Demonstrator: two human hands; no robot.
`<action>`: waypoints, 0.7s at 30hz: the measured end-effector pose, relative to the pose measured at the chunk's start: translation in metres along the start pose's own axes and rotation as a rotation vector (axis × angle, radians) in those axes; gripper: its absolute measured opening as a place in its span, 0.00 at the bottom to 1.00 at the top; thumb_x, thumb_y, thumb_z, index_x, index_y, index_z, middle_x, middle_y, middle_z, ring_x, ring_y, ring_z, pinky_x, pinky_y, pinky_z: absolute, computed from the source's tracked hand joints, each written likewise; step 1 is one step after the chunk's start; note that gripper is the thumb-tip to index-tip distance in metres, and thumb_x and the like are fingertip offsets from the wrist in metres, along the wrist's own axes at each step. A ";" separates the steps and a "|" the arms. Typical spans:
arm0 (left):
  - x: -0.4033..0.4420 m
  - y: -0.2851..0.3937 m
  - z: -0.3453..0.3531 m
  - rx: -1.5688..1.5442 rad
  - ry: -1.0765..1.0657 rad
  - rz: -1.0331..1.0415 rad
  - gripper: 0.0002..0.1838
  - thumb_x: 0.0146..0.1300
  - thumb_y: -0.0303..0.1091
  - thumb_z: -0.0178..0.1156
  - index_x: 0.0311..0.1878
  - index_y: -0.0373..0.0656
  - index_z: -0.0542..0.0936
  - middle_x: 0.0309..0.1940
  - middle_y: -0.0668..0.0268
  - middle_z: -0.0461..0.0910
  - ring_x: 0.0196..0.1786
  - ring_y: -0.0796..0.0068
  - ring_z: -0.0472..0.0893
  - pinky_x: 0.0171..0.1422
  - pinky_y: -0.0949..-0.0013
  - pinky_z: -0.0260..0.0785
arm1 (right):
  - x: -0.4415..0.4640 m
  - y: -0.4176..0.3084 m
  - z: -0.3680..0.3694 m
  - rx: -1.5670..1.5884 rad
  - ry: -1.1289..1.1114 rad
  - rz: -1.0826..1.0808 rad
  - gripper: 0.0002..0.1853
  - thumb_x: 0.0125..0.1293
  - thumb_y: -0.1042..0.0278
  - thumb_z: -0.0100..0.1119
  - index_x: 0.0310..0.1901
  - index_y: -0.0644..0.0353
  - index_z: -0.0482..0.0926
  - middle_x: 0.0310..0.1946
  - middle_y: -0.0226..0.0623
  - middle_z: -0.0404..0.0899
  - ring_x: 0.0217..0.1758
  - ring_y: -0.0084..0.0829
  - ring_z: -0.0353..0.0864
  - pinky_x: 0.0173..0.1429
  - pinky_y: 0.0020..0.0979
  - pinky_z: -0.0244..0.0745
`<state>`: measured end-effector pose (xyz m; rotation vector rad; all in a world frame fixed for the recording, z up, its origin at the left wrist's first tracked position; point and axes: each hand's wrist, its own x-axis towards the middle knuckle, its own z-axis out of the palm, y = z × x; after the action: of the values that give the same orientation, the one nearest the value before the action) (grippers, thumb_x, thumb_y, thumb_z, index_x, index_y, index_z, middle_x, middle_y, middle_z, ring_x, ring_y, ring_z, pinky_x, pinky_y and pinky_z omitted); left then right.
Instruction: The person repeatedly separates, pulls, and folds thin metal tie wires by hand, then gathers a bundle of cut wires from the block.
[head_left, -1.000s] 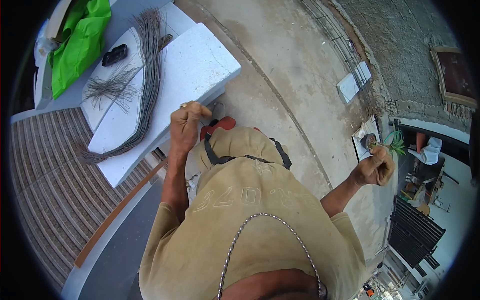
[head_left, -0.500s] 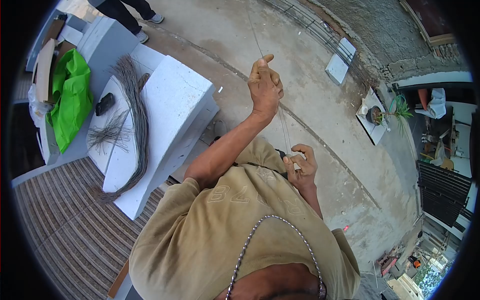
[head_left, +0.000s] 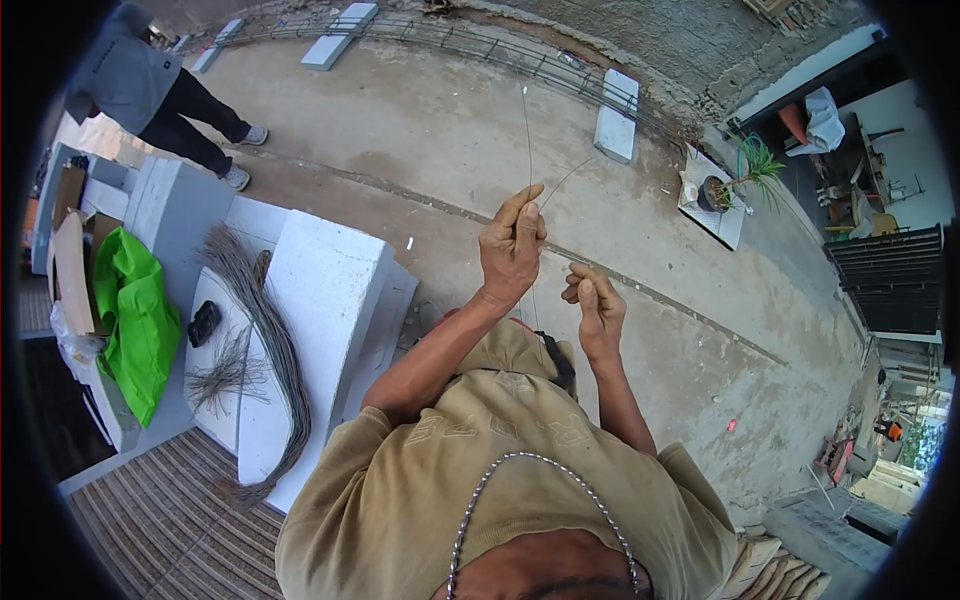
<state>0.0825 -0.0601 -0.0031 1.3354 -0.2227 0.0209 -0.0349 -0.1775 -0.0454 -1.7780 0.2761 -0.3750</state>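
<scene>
Close by, a tan shirt (head_left: 520,505) is seen, with a beaded chain (head_left: 530,455) hung across it. Just beyond, a thin wire (head_left: 528,140) is pinched between the thumb and fingers of the left hand (head_left: 512,245); above the grip, one strand is held nearly straight and another is curved to the right. Near it, the right hand (head_left: 600,312) is raised with its fingers curled; whether anything is grasped there cannot be told. To the left, a bundle of long wires (head_left: 280,345) is laid on white slabs (head_left: 330,290), with a loose tangle (head_left: 225,378) and a black object (head_left: 204,323) beside it. Past these, a green bag (head_left: 132,320) is draped. Farther off, another person (head_left: 140,75) is seen standing, and a lattice of metal bars (head_left: 460,40) is stretched along a rough wall (head_left: 680,40).
</scene>
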 end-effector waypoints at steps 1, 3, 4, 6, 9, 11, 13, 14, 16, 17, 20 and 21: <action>-0.006 0.004 0.004 0.034 -0.039 0.013 0.16 0.71 0.34 0.49 0.57 0.34 0.74 0.16 0.73 0.68 0.18 0.88 0.64 0.22 0.80 0.60 | 0.015 -0.013 0.004 0.059 0.051 -0.037 0.17 0.70 0.59 0.52 0.47 0.66 0.79 0.34 0.33 0.76 0.33 0.21 0.75 0.37 0.24 0.70; -0.016 0.007 0.007 0.129 -0.134 0.089 0.15 0.71 0.31 0.50 0.56 0.35 0.75 0.17 0.71 0.71 0.18 0.87 0.67 0.22 0.79 0.62 | 0.045 -0.043 0.011 0.183 0.142 -0.126 0.16 0.70 0.60 0.53 0.47 0.66 0.80 0.33 0.32 0.76 0.30 0.19 0.74 0.34 0.22 0.69; -0.019 0.007 0.007 0.181 -0.173 0.131 0.15 0.70 0.30 0.50 0.56 0.35 0.75 0.18 0.70 0.73 0.17 0.86 0.69 0.22 0.79 0.63 | 0.055 -0.051 0.012 0.103 0.148 -0.197 0.16 0.69 0.61 0.55 0.46 0.67 0.80 0.32 0.32 0.76 0.29 0.19 0.73 0.32 0.21 0.69; -0.024 0.011 0.009 0.182 -0.207 0.187 0.14 0.69 0.28 0.50 0.56 0.36 0.75 0.20 0.67 0.76 0.18 0.84 0.72 0.22 0.77 0.66 | 0.069 -0.063 0.014 -0.058 0.149 -0.326 0.14 0.68 0.64 0.57 0.45 0.68 0.80 0.30 0.31 0.76 0.26 0.18 0.72 0.29 0.20 0.68; -0.019 0.007 0.001 0.324 -0.268 0.369 0.16 0.66 0.23 0.52 0.56 0.36 0.75 0.24 0.61 0.81 0.21 0.76 0.80 0.24 0.73 0.73 | 0.079 -0.080 0.016 0.024 0.192 -0.215 0.14 0.66 0.65 0.60 0.43 0.70 0.81 0.27 0.31 0.75 0.24 0.17 0.71 0.28 0.20 0.68; -0.014 0.001 -0.009 0.472 -0.314 0.547 0.17 0.65 0.21 0.53 0.57 0.36 0.74 0.26 0.59 0.82 0.23 0.72 0.82 0.26 0.71 0.74 | 0.088 -0.083 0.010 0.088 0.215 -0.201 0.15 0.66 0.64 0.59 0.44 0.71 0.80 0.26 0.31 0.75 0.24 0.18 0.71 0.28 0.20 0.68; -0.015 0.006 -0.016 0.503 -0.359 0.527 0.19 0.62 0.19 0.54 0.57 0.36 0.74 0.27 0.59 0.82 0.24 0.69 0.83 0.27 0.70 0.75 | 0.096 -0.090 0.006 0.175 0.240 -0.171 0.15 0.66 0.64 0.59 0.44 0.71 0.80 0.26 0.31 0.75 0.24 0.18 0.71 0.28 0.20 0.69; -0.017 0.006 -0.019 0.506 -0.370 0.514 0.19 0.61 0.19 0.54 0.57 0.36 0.74 0.26 0.59 0.82 0.24 0.69 0.83 0.27 0.70 0.75 | 0.097 -0.097 0.006 0.161 0.234 -0.153 0.15 0.66 0.64 0.59 0.45 0.71 0.80 0.26 0.31 0.75 0.24 0.18 0.71 0.28 0.21 0.69; -0.017 0.007 -0.024 0.516 -0.402 0.495 0.20 0.60 0.18 0.54 0.57 0.36 0.74 0.25 0.59 0.81 0.23 0.68 0.82 0.26 0.69 0.74 | 0.100 -0.097 0.006 0.158 0.184 -0.198 0.15 0.66 0.64 0.59 0.45 0.71 0.80 0.26 0.32 0.75 0.24 0.18 0.71 0.28 0.21 0.69; -0.018 0.008 -0.026 0.523 -0.425 0.483 0.20 0.60 0.17 0.54 0.57 0.36 0.74 0.24 0.59 0.80 0.22 0.67 0.81 0.26 0.68 0.73 | 0.100 -0.097 0.006 0.157 0.159 -0.218 0.15 0.66 0.64 0.59 0.45 0.71 0.80 0.26 0.32 0.75 0.24 0.18 0.71 0.28 0.21 0.69; -0.018 0.014 -0.032 0.541 -0.482 0.476 0.22 0.58 0.16 0.54 0.57 0.36 0.74 0.22 0.58 0.77 0.21 0.64 0.78 0.25 0.67 0.71 | 0.103 -0.099 0.006 0.176 0.166 -0.249 0.16 0.66 0.64 0.59 0.45 0.72 0.80 0.26 0.32 0.75 0.23 0.18 0.72 0.28 0.21 0.69; -0.018 0.015 -0.033 0.545 -0.501 0.479 0.22 0.58 0.16 0.54 0.57 0.36 0.73 0.21 0.58 0.76 0.20 0.63 0.78 0.25 0.66 0.70 | 0.105 -0.098 0.005 0.174 0.161 -0.239 0.16 0.66 0.65 0.59 0.45 0.72 0.80 0.27 0.32 0.75 0.24 0.19 0.72 0.28 0.21 0.69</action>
<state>0.0678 -0.0225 0.0016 1.7853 -1.0167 0.1608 0.0626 -0.1900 0.0602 -1.6146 0.1383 -0.6944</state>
